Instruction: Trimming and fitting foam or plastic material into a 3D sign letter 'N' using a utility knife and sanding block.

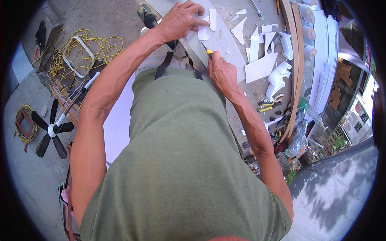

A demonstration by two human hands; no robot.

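Note:
My left hand [181, 19] reaches over a grey board [228, 48], with its fingertips pressed on a small white cut piece [203, 33]. Just right of that piece lies a narrow white strip [212, 20]. In my right hand [223, 74] is a slim craft knife [209, 52] with a yellow and black handle. Its thin blade points away from me, its tip close below the white piece. I cannot make out whether the tip touches anything. More white offcuts [239, 32] lie scattered to the right, beside a larger white sheet piece [260, 69].
Curled white pieces [278, 78] and yellow-handled scissors [266, 106] lie right of the board. A long wooden strip [298, 60] bounds that side, with white sheets [325, 60] beyond. On the left floor are a tangled yellow cord [90, 48] and a black-bladed fan [52, 130].

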